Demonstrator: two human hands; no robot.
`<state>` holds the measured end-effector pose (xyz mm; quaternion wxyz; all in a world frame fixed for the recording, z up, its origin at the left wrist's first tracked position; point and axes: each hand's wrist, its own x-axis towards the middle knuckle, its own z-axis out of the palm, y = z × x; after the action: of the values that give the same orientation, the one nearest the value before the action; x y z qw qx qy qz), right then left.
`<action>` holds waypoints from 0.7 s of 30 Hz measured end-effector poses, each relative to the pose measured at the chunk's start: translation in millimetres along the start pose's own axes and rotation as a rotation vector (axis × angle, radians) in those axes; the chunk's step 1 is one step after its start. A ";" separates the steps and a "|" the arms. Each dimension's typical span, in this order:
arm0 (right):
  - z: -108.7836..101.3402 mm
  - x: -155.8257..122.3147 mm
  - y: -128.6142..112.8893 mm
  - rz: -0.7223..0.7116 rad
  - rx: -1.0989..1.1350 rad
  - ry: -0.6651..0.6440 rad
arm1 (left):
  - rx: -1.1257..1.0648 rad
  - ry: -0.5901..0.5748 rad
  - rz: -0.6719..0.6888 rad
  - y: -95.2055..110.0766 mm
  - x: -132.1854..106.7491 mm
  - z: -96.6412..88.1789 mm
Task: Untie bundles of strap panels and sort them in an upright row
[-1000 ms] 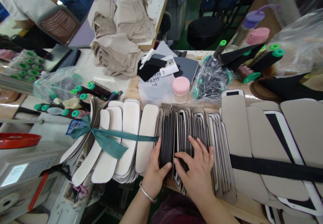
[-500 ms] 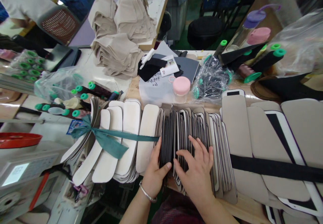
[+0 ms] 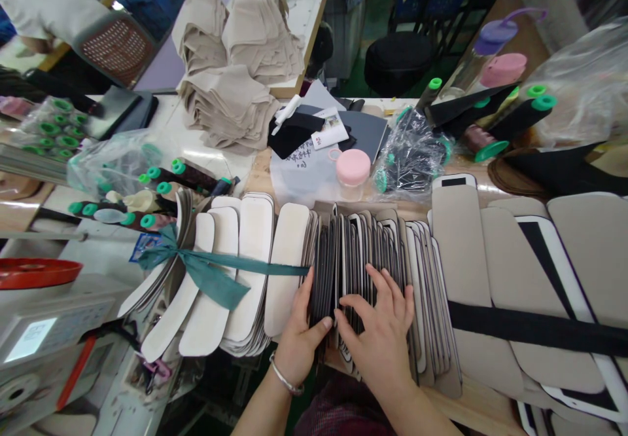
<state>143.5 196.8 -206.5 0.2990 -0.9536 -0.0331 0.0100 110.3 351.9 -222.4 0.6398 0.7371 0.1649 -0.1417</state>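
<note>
— Item?
— Thin, round-cornered, dark-edged panels (image 3: 357, 249), upright in a row, near edge of pale wooden bench (image 3: 483, 406); left hand (image 3: 297, 344), thumb and fingers apart across them; right hand (image 3: 385, 334), fingers spread, pinch unclear
— Obscured?
— Some lower ends, behind hands; count indistinct

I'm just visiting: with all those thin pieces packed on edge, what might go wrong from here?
The dark pieces between the left hand's thumb and fingers stand on edge, so some might tip or fan out if that hand lets go.

The right hand's fingertips are at tightly packed edges, so neighbouring pieces could perhaps slide along together.

The pink-lidded cup stands just behind the row, so a careless reach might knock it.
</note>
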 end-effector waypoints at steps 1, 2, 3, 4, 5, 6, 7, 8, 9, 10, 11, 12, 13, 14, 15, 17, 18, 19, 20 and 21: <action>0.4 -0.2 -0.7 0.005 -0.001 0.006 | -0.007 -0.002 -0.001 -0.1 0.0 0.0; 0.8 -0.5 -1.4 0.010 0.000 0.009 | -0.012 -0.002 -0.004 -0.2 0.0 -0.1; 1.3 -0.8 -1.9 0.013 0.005 0.011 | -0.014 -0.001 -0.006 -0.2 -0.1 -0.3; 1.9 -1.2 -2.3 0.011 0.013 0.007 | -0.015 -0.001 -0.009 -0.3 -0.2 -0.5; 2.4 -1.5 -2.6 0.006 0.022 -0.004 | -0.014 -0.002 -0.011 -0.3 -0.4 -0.8; 3.0 -1.8 -2.8 0.000 0.033 -0.016 | -0.012 -0.003 -0.013 -0.5 -0.5 -1.1; 3.5 -2.0 -2.8 -0.006 0.043 -0.028 | -0.012 -0.004 -0.014 -0.7 -0.7 -1.6; 4.0 -2.0 -2.7 -0.009 0.050 -0.037 | -0.012 -0.007 -0.014 -1.2 -0.9 -2.1; 4.4 -1.9 -2.6 -0.012 0.054 -0.043 | -0.015 -0.010 -0.014 -1.8 -1.1 -2.6; 4.7 -1.8 -2.4 -0.011 0.057 -0.046 | -0.019 -0.014 -0.014 -2.5 -1.2 -3.3; 5.0 -1.6 -2.2 -0.009 0.062 -0.045 | -0.023 -0.018 -0.014 -3.4 -1.3 -3.9; 5.2 -1.4 -2.1 -0.007 0.067 -0.042 | -0.028 -0.022 -0.014 -4.3 -1.3 -4.5; 5.4 -1.2 -2.0 -0.004 0.070 -0.040 | -0.031 -0.025 -0.016 -5.3 -1.2 -5.1; 5.5 -1.0 -1.9 0.001 0.069 -0.040 | -0.032 -0.024 -0.018 -6.2 -1.1 -5.7; 5.5 -0.9 -2.0 0.002 0.064 -0.042 | -0.031 -0.021 -0.019 -7.0 -1.0 -6.1; 5.3 -0.7 -2.3 -0.006 0.045 -0.048 | -0.030 -0.018 -0.022 -8.0 -0.8 -6.8; 5.1 -0.6 -2.6 -0.013 0.036 -0.050 | -0.030 -0.016 -0.021 -8.1 -0.7 -6.9; 4.9 -0.6 -3.0 -0.019 0.030 -0.052 | -0.030 -0.015 -0.018 -7.9 -0.6 -7.0; 4.7 -0.5 -3.6 -0.024 0.028 -0.052 | -0.033 -0.012 -0.013 -7.5 -0.5 -7.1; 4.7 -0.5 -4.3 -0.025 0.027 -0.052 | -0.037 -0.010 -0.007 -7.0 -0.4 -7.1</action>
<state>142.6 203.0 -208.0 0.3112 -0.9484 -0.0524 0.0314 107.0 359.8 -227.5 0.6535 0.7240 0.1670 -0.1446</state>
